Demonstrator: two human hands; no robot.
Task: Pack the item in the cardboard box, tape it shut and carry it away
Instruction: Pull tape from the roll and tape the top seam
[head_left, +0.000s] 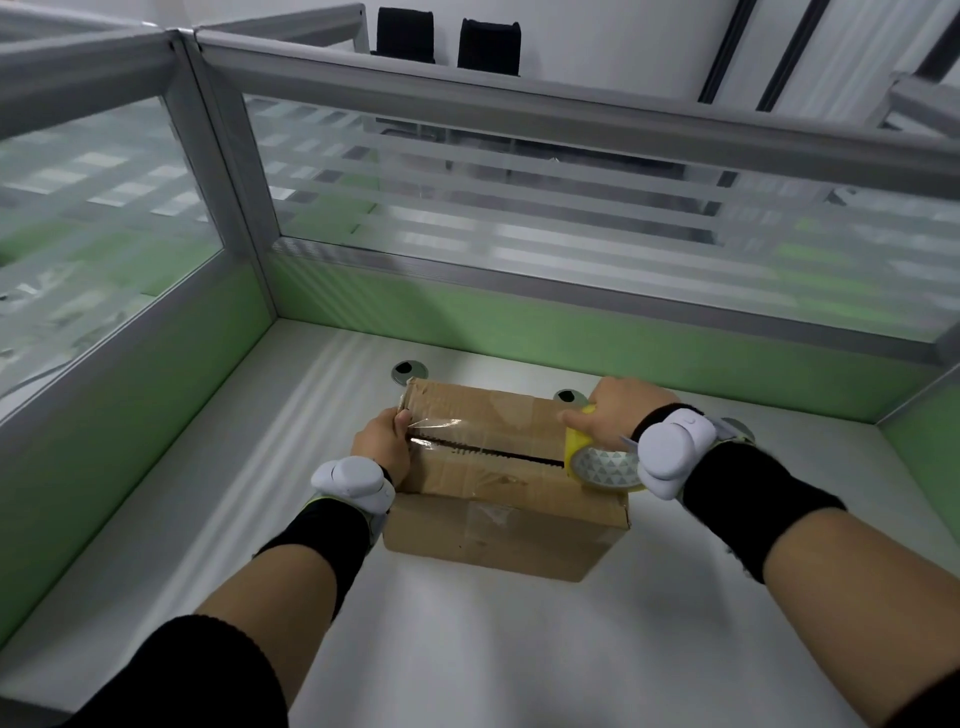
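Cardboard box (498, 499) sat on desk (467, 649), flaps closed. Left hand (382, 447) fingers pinched tape end at left edge; right hand (618, 415) gripped tape roll (602, 465) at right end — strip spanned seam lengthwise, press-down pending.

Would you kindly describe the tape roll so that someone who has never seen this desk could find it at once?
On the white desk enclosed by green partitions sits a brown cardboard box. At its right end, the right hand grips a roll of clear packing tape with a yellow core, printed inside with grey triangles. It is the only round, glossy thing there, and a clear strip runs from it across the box's seam.
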